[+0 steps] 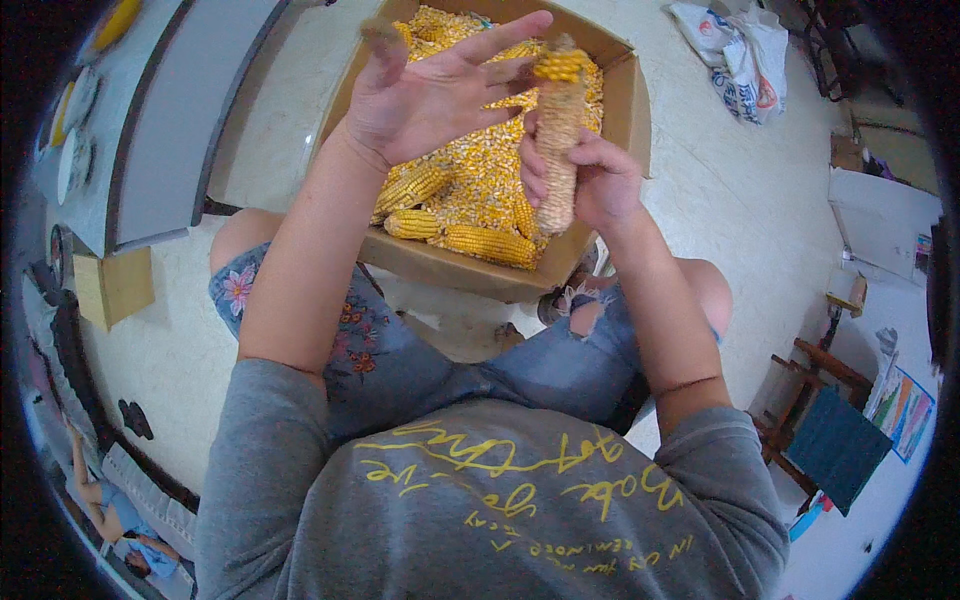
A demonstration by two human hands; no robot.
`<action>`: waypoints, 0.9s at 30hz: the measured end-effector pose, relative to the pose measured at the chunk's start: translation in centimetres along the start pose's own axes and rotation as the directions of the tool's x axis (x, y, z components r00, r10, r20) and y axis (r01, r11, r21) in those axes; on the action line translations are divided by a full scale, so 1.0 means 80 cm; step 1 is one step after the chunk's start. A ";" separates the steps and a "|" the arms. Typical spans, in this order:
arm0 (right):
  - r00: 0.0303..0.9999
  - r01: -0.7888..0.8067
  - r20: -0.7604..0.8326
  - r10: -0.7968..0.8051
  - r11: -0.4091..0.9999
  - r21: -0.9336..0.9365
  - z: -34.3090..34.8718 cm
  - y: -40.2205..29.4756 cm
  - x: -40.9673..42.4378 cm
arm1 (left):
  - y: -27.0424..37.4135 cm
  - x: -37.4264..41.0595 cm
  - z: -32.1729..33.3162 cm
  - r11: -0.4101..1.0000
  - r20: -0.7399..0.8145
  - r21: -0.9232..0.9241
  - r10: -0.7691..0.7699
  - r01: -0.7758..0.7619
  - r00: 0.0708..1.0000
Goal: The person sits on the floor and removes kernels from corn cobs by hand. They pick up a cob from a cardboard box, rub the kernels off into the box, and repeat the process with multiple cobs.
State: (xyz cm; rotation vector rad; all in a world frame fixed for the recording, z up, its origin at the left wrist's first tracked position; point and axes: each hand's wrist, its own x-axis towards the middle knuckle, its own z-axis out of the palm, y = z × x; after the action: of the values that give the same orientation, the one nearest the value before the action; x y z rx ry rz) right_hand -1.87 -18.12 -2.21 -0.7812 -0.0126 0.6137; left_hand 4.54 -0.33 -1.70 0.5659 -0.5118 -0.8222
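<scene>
My right hand (600, 176) grips the lower part of a corn cob (556, 157), held roughly upright over the box. Most of this cob is bare of kernels; a band of yellow kernels stays near its top end. Just left of the cob, my left hand (442, 90) is spread with the palm showing, its fingertips close to the kernel band; whether they touch it I cannot tell. Below both hands a cardboard box (450, 266) holds many loose yellow kernels (480, 169). Several ears of corn with kernels on, one of them a yellow ear (490, 245), lie at its near side.
The box stands on the pale floor between my knees. A grey-topped table (187, 112) is at the left, with a small wooden block-like stand (112, 289) below. White plastic bags (739, 60) lie at upper right, a dark green stool (840, 450) at lower right. A person (112, 510) lies at lower left.
</scene>
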 end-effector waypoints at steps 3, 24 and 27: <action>0.990 0.011 0.138 -0.018 0.999 0.051 -0.003 -0.006 -0.002 | 0.003 -0.005 -0.002 0.998 0.161 -0.052 -0.027 0.035 0.987; 0.998 -0.004 0.064 0.009 0.996 -0.084 0.005 -0.001 -0.008 | -0.001 -0.010 -0.018 0.994 0.049 -0.076 0.082 -0.078 0.995; 0.998 -0.004 0.067 0.011 0.995 -0.099 0.005 -0.001 -0.007 | 0.000 -0.011 -0.014 0.996 0.015 -0.064 0.068 -0.067 0.998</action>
State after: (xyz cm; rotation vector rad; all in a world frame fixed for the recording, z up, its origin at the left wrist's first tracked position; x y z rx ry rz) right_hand -2.37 -18.22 -1.78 -0.8561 -0.1025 0.6500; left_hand 4.73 0.67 -2.68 0.4809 -0.5165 -0.7767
